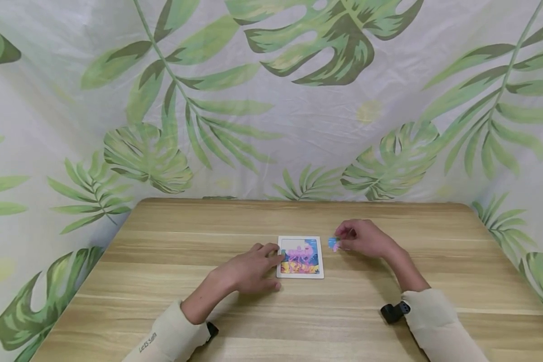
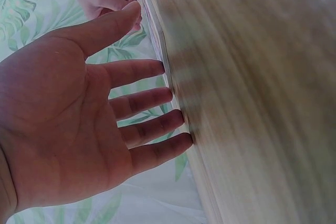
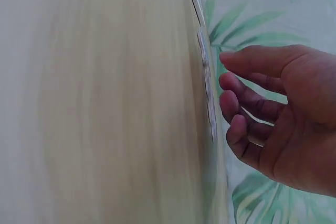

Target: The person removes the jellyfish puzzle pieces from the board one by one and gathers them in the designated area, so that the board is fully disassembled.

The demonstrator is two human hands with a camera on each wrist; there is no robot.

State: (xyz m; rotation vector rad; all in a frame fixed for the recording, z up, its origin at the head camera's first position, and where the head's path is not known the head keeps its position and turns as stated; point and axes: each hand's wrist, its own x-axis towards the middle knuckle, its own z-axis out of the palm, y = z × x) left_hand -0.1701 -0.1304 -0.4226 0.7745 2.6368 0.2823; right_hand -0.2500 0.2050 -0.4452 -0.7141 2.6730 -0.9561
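Observation:
A square jigsaw puzzle (image 1: 299,275) in a white frame lies on the table, with a pink, blue and yellow picture and a pale patch at its upper left. My left hand (image 1: 252,269) rests at the frame's left side, fingers spread; the left wrist view shows straight fingertips (image 2: 167,95) by the frame's edge. Right of the frame lie blue and pink puzzle pieces (image 1: 332,244), partly covered by my right hand (image 1: 366,239). In the right wrist view, loosely bent fingers (image 3: 229,103) hover beside the thin flat pieces (image 3: 208,85), with a gap between.
The wood-grain table (image 1: 199,216) reaches back to a leaf-patterned cloth (image 1: 262,125) hanging behind and at the sides. Dark wrist devices (image 1: 393,312) sit by both pale sleeves (image 1: 430,314).

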